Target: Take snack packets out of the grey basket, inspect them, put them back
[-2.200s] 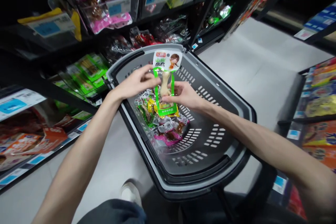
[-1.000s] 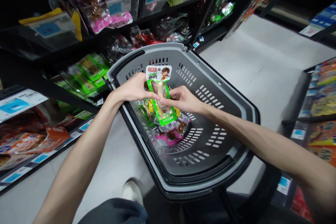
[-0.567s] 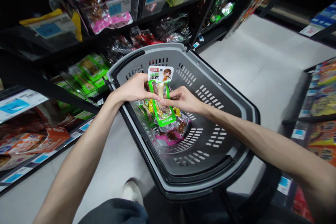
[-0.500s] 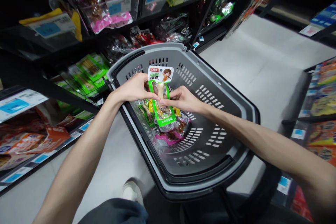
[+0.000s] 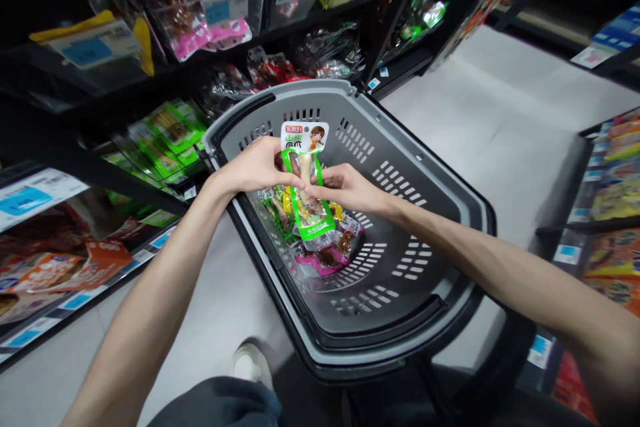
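A green and white snack pack (image 5: 309,210) with a clear window, a pale bone-like piece showing inside, is pinched in both my hands. From the left, my left hand (image 5: 264,165) closes on it, thumb across its front. On the other side my right hand (image 5: 345,188) grips its edge, thumb tip meeting the left one. The pack is tilted over a grey shopping basket (image 5: 400,293). Below it in the basket lie a pink-edged snack pack (image 5: 327,261) and some green and yellow packs (image 5: 274,208), partly covered by the held pack.
Dark shelves with price tags (image 5: 87,50) line the left and back. Green packs (image 5: 170,127) and pink packs (image 5: 193,10) sit there. Another shelf with colourful packs (image 5: 617,173) stands at the right. Pale floor (image 5: 480,113) runs between, and a shoe (image 5: 250,363) shows below.
Hardly anything differs. The upper end of the snack pack has shifted very slightly up and left, while both hands keep their hold.
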{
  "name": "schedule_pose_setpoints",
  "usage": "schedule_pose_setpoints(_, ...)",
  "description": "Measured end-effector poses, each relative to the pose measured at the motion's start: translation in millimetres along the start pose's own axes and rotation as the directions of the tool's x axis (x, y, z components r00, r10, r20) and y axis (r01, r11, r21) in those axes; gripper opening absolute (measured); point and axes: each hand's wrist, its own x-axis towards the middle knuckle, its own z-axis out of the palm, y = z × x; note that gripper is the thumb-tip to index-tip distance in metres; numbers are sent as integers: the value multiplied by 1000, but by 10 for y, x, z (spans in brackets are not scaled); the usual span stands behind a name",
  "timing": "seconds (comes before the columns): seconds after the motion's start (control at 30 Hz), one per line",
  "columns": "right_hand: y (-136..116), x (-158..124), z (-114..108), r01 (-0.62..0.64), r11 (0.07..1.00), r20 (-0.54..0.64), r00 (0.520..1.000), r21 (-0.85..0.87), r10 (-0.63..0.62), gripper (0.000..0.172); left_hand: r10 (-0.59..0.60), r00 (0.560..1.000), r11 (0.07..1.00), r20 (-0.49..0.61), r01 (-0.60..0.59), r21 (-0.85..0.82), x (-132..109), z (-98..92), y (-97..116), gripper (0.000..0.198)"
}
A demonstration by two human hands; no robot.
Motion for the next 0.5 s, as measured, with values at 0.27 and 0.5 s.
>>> schedule_pose_setpoints(0.27, 53, -5, -56, -5, 994, -33, 999, -114, 1, 42, 6, 1000, 1000, -1, -6, 14, 6, -3, -42, 40)
schedule_pose_setpoints(0.5, 37, -6, -54, -23, 991, -48, 999, -131, 17, 44, 9, 1000, 997, -25, -7, 80, 5, -6, -42, 42)
